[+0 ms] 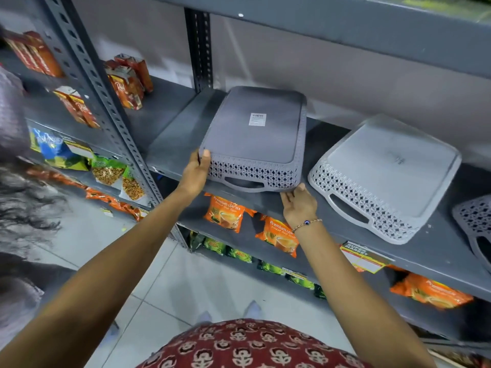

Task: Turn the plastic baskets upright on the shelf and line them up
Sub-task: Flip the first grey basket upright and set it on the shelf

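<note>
A dark grey plastic basket (255,128) lies upside down on the grey metal shelf (175,144), its flat bottom with a white label facing up. My left hand (195,173) grips its near left corner, thumb on top. My right hand (299,204) touches its near right corner from below, fingers spread. To the right a light grey basket (385,176) also lies upside down, skewed. A third grey basket (475,227) shows partly at the right edge.
Orange tea packets (225,212) lie on the shelf below. Red cartons (130,83) stand on the left rack beyond a perforated upright post (106,94). A price tag (364,257) hangs on the shelf's front edge. Tiled floor lies below.
</note>
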